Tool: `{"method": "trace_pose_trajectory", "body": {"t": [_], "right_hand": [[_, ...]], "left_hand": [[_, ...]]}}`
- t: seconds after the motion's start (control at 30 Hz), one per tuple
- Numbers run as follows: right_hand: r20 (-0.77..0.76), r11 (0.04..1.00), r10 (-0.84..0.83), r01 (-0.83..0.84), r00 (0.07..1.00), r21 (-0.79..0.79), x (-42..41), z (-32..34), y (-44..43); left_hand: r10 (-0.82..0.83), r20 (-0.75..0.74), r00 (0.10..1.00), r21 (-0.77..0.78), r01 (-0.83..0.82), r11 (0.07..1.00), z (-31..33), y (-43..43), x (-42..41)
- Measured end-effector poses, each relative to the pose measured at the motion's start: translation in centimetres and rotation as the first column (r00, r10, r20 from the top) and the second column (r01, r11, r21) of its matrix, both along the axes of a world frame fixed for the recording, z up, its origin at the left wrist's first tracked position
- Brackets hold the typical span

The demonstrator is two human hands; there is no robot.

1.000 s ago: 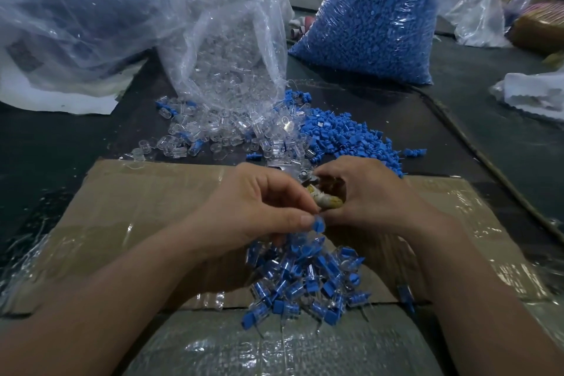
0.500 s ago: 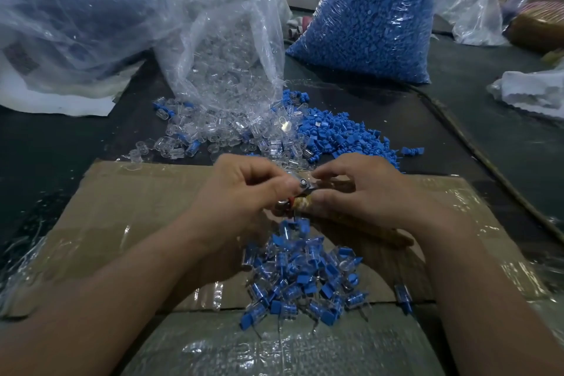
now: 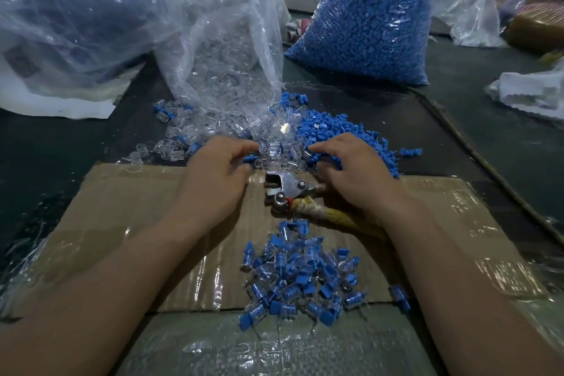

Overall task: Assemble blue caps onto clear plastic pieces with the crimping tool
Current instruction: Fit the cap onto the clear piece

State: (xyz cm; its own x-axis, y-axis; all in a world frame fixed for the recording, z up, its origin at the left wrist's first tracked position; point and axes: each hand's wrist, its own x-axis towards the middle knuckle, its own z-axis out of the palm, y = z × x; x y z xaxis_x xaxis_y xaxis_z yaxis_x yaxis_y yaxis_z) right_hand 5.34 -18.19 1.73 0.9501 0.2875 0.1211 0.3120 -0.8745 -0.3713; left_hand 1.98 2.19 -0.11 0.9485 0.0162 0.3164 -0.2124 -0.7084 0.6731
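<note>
Taped cardboard (image 3: pixel 128 207) under unlabelled crimping tool (image 3: pixel 287 192)

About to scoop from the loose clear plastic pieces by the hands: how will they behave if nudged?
The clear plastic pieces look small, hollow and round-bodied, so probably light and apt to roll or scatter. They lie heaped loosely, spilling from the open bag, so a push likely shifts several. Their glossy surfaces may feel slippery.

Dull metal crimping tool (image 3: pixel 285 191) on glossy taped cardboard (image 3: pixel 128 207).
</note>
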Motion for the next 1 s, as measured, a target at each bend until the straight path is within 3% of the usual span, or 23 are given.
{"method": "trace_pose_trajectory", "body": {"t": [0.23,0.8,1.0], "right_hand": [[-0.033,0.997,-0.051,0.048,0.998,-0.066,0.5,-0.3,0.3],[-0.002,0.997,-0.014,0.014,1.000,0.074,-0.3,0.0,0.8],[0.027,0.996,-0.001,-0.001,1.000,0.087,-0.3,0.1,0.4]], "left_hand": [[-0.067,-0.138,0.988,0.269,0.103,0.958,-0.9,-0.3,0.5],[-0.098,-0.071,0.993,0.154,0.107,0.982,0.1,-0.6,-0.4],[-0.138,-0.083,0.987,0.248,0.154,0.956,0.0,-0.5,0.0]]}}
